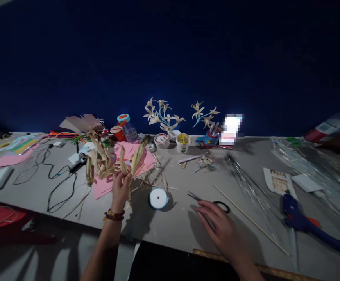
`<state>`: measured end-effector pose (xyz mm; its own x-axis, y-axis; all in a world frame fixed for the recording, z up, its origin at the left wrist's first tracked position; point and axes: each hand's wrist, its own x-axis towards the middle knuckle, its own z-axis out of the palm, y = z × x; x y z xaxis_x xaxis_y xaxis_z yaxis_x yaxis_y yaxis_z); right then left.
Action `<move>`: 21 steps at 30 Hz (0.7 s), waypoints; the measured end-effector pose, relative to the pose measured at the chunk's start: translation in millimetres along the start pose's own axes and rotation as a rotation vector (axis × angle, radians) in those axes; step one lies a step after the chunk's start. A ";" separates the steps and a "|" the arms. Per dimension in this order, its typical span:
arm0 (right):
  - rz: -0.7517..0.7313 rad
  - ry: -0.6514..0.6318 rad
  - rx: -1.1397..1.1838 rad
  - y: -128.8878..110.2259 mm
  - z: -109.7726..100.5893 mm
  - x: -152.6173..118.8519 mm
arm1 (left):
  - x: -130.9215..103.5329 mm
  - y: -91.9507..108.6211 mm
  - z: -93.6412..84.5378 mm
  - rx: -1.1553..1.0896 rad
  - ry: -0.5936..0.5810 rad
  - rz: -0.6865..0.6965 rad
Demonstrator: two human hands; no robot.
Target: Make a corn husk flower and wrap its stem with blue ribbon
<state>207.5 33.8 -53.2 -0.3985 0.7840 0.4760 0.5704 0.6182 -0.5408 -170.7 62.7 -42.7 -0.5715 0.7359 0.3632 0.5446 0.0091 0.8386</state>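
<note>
My left hand [120, 190] is closed on a dried corn husk [136, 158], which stands up from the fingers beside a pile of husks [101, 162] on pink paper. My right hand [218, 226] lies over the scissors [194, 196] at the front of the table, fingers stretched out and covering part of the handles. The scissors' blades point to the far left and one black finger loop shows past the knuckles. Between my hands sits a spool [158, 198] with a white face and light blue edge.
Husk flowers on blue stems [164, 117] stand at the back near a white tub [183, 143] and a lit phone [231, 128]. To the right lie a thin stick [252, 220], wires [247, 177] and a blue glue gun [297, 218]. Black cables [61, 191] lie left.
</note>
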 end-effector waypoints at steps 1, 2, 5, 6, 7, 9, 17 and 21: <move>-0.006 -0.008 0.002 -1.7 0.4 2.1 | -0.1 2.9 0.2 0.036 0.027 0.029; -0.010 -0.015 0.003 -3.5 0.9 4.2 | -0.4 5.8 0.4 0.071 0.055 0.057; -0.034 -0.022 0.010 -10.1 2.6 10.9 | -4.4 13.5 0.7 0.128 0.095 0.122; -0.047 -0.026 0.017 -13.2 3.1 14.0 | -6.8 15.7 0.9 0.130 0.094 0.136; -0.060 -0.034 0.033 -17.3 3.8 18.2 | -9.8 18.1 1.3 0.127 0.091 0.145; -0.077 -0.075 0.110 -28.8 5.8 30.4 | -17.5 24.0 3.1 0.120 0.092 0.158; -0.055 -0.421 0.359 -103.3 46.2 103.9 | -63.1 56.6 19.4 -0.461 0.257 -0.156; -0.024 -0.462 0.269 -122.9 73.9 112.3 | -85.7 67.0 21.8 -0.590 0.132 -0.279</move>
<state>39.6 50.0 15.5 -0.7185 0.6749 0.1683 0.3770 0.5812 -0.7212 -71.9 15.0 -26.5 -0.7335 0.6698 0.1152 -0.0403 -0.2121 0.9764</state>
